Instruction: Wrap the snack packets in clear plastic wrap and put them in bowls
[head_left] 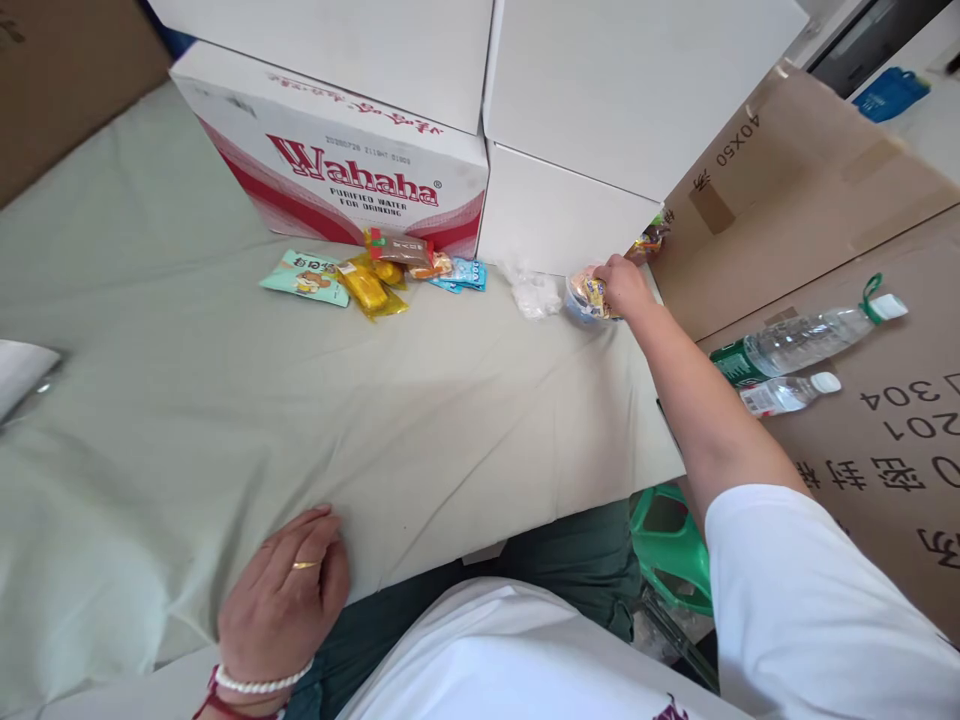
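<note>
My right hand (624, 288) reaches to the far right of the cloth-covered table, its fingers closed on a yellow snack packet (591, 292) at a small clear plastic tub (581, 312). Part of the tub and packet is hidden by the hand. Near the front edge my left hand (285, 590) rests on the cloth, fingers loosely curled together, with no object visible in it. Left of the tub lies a crumpled clear plastic bag (534, 290). Further left are a mint-green snack packet (306, 278), yellow packets (367, 288), a brown-red packet (401, 248) and blue sachets (469, 274).
A Wahaha water carton (352, 170) and white boxes (570, 205) stand along the back. Large cardboard (787, 210) rises at right, beside a big bottle (802, 340) and a smaller bottle (787, 394). A green stool (675, 550) stands below the table's right corner.
</note>
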